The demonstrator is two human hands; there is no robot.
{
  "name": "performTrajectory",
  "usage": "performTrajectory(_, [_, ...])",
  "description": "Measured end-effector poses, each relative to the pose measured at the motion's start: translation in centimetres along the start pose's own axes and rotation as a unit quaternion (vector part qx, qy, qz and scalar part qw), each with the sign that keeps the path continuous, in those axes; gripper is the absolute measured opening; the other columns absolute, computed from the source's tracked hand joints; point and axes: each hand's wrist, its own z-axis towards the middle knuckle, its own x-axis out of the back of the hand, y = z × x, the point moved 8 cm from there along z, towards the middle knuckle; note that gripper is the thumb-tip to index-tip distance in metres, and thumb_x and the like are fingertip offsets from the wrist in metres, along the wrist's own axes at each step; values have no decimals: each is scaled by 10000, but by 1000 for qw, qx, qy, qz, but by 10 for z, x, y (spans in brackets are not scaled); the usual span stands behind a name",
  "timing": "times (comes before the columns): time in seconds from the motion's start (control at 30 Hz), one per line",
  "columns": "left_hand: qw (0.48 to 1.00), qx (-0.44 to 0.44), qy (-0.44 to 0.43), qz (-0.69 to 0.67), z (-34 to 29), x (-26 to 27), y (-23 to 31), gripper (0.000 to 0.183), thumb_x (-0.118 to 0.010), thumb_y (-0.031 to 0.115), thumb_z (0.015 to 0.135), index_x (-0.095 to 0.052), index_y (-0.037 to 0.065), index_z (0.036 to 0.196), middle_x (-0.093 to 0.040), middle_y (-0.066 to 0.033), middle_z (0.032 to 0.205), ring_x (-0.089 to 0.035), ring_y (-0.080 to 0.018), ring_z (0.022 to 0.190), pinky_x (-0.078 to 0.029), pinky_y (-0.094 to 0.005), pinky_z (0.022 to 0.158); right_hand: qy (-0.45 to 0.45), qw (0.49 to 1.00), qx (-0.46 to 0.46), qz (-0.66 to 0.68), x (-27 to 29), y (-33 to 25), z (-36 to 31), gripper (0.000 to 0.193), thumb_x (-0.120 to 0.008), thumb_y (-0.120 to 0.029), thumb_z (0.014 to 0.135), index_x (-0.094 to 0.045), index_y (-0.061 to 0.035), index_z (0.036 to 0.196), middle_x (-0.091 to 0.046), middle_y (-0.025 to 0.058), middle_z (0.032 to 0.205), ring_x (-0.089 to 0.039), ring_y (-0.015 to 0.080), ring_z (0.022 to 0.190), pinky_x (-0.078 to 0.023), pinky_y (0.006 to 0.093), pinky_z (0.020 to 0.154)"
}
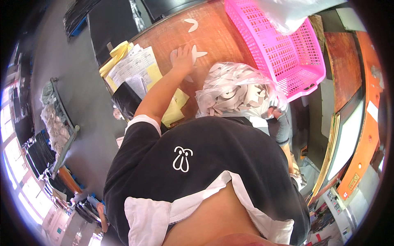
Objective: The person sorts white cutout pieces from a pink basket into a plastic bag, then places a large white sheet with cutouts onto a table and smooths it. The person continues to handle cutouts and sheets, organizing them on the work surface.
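Note:
My bare left hand (182, 59) reaches across the wooden table, its fingers stretched out over a few flat, pale cut pieces (199, 53). One of those pieces pokes out beside the fingertips. Close to my body rests a clear plastic bag (238, 92) filled with many similar curved, pale pieces. In a grey glove with bare fingertips, my right hand (280, 123) is closed on the gathered edge of this bag at its right side. Farther off lies a single curved piece (191, 25), and another partly shows below my left wrist.
A pink plastic basket (264, 45) stands to the right on the wooden table (213, 24), with clear plastic sheeting over its far end. Handwritten papers (133, 67) and yellow sheets lie at the left edge, near a black item (126, 100). Another person's hand (101, 210) shows at lower left.

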Motion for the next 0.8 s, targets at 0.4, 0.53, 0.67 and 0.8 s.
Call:
performTrajectory(0.4, [981,-12,-41,-188,-41,-50,-10,233,-546,184,776,-459,26,924,-538,-161,870,-545,-363,783,-434,-436,681,49,997,29,44,3,-1,-2,128,-443,-102,778,-496,5,730,-492,97,768,-472,212,766,-374,324,766])
performTrajectory(0.53, [919,77,38,-386,-31,16,-16,223,-557,161,789,-470,4,921,-536,-146,839,-556,-262,742,-440,-370,654,33,998,37,50,-3,0,0,137,-446,-108,782,-514,11,774,-502,93,781,-475,195,763,-376,301,752])
performTrajectory(0.67, [857,-53,110,-501,-38,127,46,239,-626,150,778,-477,-9,878,-517,-101,797,-523,-159,726,-433,-292,643,48,997,37,55,-7,1,1,131,-459,-108,777,-517,7,799,-509,89,810,-478,184,761,-384,294,752])
performTrajectory(0.8, [876,-316,-168,-322,-73,123,180,172,-506,161,759,-550,84,906,-556,-117,920,-565,-289,813,-458,-380,668,109,991,32,78,-2,3,1,108,-470,-85,782,-519,5,815,-514,90,821,-483,189,763,-402,333,773])
